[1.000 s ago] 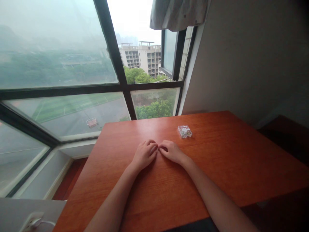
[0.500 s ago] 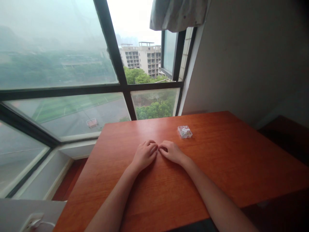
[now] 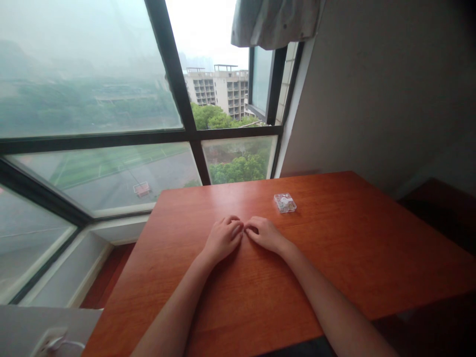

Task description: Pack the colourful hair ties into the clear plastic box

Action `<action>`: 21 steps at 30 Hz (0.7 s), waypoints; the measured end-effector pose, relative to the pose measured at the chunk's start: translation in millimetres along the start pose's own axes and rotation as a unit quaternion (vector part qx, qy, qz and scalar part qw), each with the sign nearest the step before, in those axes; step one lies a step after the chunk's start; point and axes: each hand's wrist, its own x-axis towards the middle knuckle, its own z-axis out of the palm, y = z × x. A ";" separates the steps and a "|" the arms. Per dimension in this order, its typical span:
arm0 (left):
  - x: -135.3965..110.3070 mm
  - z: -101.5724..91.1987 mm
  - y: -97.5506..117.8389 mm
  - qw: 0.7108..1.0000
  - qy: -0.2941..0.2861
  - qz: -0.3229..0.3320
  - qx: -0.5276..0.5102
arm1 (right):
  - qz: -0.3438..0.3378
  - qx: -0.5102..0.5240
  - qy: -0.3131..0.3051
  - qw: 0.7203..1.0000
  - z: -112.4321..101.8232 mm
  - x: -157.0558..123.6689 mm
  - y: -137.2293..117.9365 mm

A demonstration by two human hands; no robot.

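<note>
My left hand rests on the reddish-brown wooden table, its fingers curled and closed. Facing it is my right hand, with thumb and forefinger drawn into a pinch. The fingertips of both hands meet or almost meet. Whatever lies between them, if anything, is too small to make out. A small clear plastic box sits beyond my right hand, apart from it. Small pieces and a white patch show through the box, too small to name.
A dark-framed window runs along the table's far and left sides, with one pane swung outward. The grey wall stands at the right. A grey curtain hangs above, and a wall socket with a white cable is at the lower left.
</note>
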 end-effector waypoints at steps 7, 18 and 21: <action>-0.2 0.2 -0.4 1.000 -0.003 0.001 0.007 | -0.004 -0.003 0.004 1.000 0.3 -0.5 -0.1; -0.5 0.3 -0.2 1.000 -0.001 -0.002 0.007 | -0.006 -0.003 0.004 1.000 -0.2 -0.5 -0.3; -0.5 1.2 -0.8 1.000 -0.002 0.002 0.006 | -0.005 -0.003 0.005 1.000 -0.2 -0.4 -0.6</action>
